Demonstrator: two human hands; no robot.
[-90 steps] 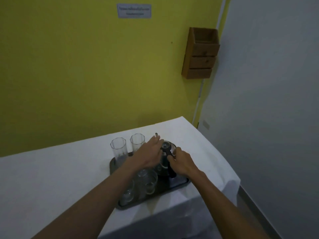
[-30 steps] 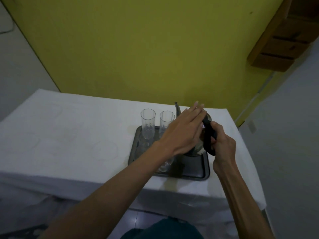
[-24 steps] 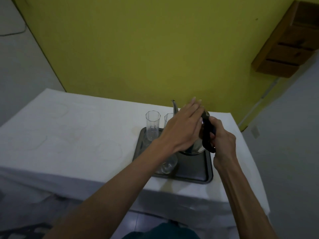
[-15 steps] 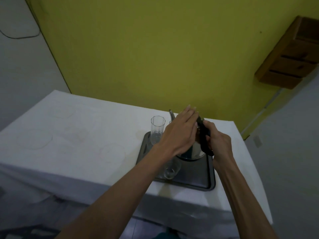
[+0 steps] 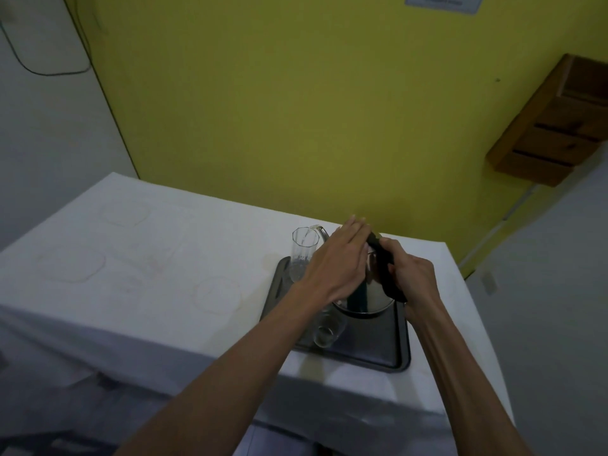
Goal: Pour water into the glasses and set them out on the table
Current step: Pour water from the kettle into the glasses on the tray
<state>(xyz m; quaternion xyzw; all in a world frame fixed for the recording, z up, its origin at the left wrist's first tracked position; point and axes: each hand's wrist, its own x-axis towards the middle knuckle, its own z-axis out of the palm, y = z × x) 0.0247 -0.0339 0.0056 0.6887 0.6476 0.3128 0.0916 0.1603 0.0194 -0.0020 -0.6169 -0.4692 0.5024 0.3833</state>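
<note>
Over the dark tray, the right hand is clenched around the kettle's black handle. The left hand lies flat, fingers extended, on the tilted kettle. Its spout meets the tall glass.

A white-clothed table carries a dark tray near its right end.
</note>
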